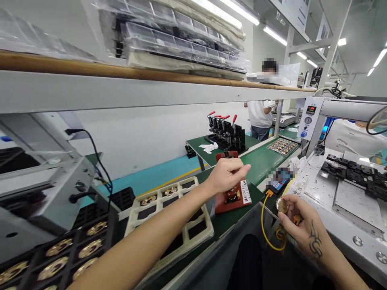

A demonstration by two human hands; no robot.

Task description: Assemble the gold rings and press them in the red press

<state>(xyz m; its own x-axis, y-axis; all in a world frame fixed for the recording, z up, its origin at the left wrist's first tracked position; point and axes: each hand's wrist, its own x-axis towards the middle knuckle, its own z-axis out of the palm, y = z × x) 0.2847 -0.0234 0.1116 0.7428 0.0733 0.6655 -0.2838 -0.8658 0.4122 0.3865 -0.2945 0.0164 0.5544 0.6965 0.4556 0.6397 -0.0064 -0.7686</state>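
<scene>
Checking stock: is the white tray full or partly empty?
Partly empty: the white tray holds gold discs in two far pockets; nearer pockets are bare.

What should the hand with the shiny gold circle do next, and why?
Probably carry the gold disc, pinched in the right hand, leftward toward the red fixture. The left hand is closed on the top of that fixture, and the disc is held in the air just to its right. Whether the fixture's seat is free is hard to tell.

The left hand (225, 175) covers the top of the red fixture (234, 200); the device screen (279, 179) is blurred.
</scene>
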